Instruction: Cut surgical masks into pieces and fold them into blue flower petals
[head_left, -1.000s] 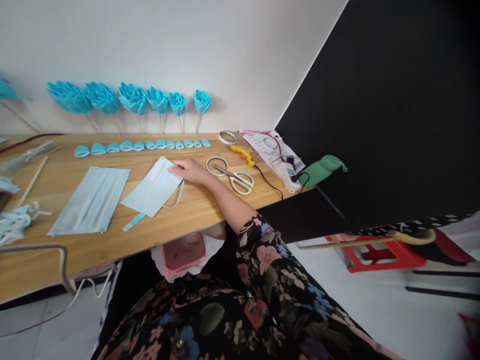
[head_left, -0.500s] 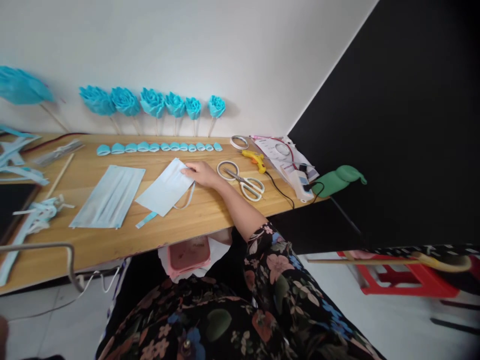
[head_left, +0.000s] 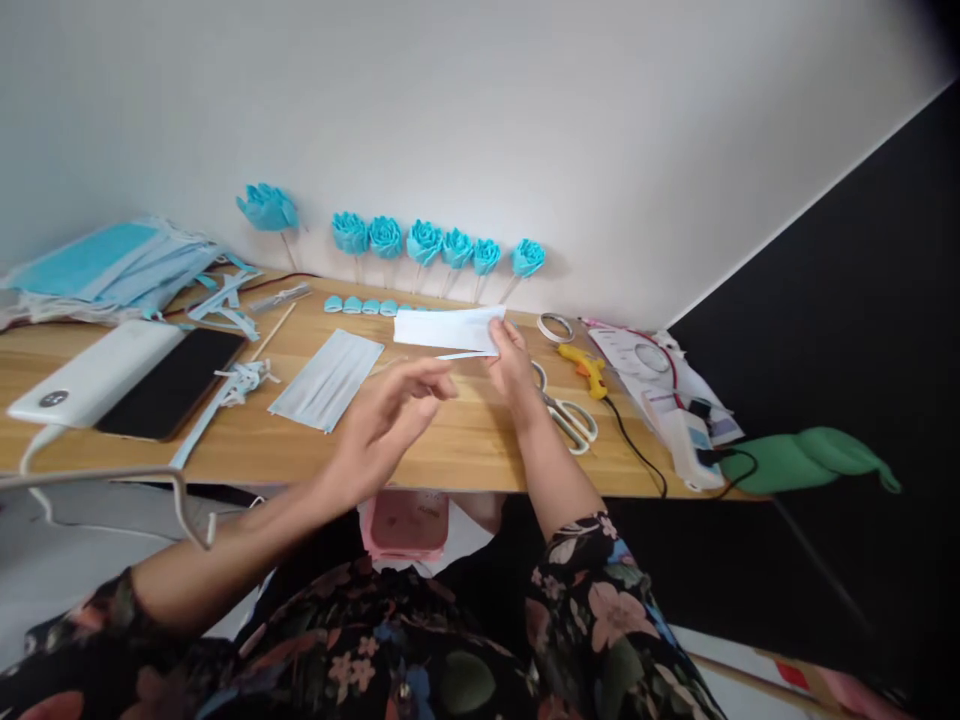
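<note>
A pale face mask (head_left: 446,328) is held up over the table by my right hand (head_left: 511,362), thumb on top at its right end. From its lower edge a narrow strip (head_left: 466,355) reaches to the left. My left hand (head_left: 394,425) hovers just below and left of the mask, fingers apart and holding nothing. Another face mask (head_left: 328,380) lies flat on the table to the left. Behind the held mask, a row of small blue rolled pieces (head_left: 371,307) is partly covered. Scissors (head_left: 568,415) with white handles lie beside my right wrist, which hides part of them.
Several blue fabric roses (head_left: 424,243) on sticks lean against the wall. A yellow glue gun (head_left: 585,368), tape roll (head_left: 555,327) and power strip (head_left: 690,450) lie right. A mask pile (head_left: 112,265), power bank (head_left: 105,370) and phone (head_left: 176,385) occupy the left. A cable (head_left: 180,490) hangs in front.
My right hand has lifted the mask off the table. My left hand has come into view beside it. The camera view has turned to the left.
</note>
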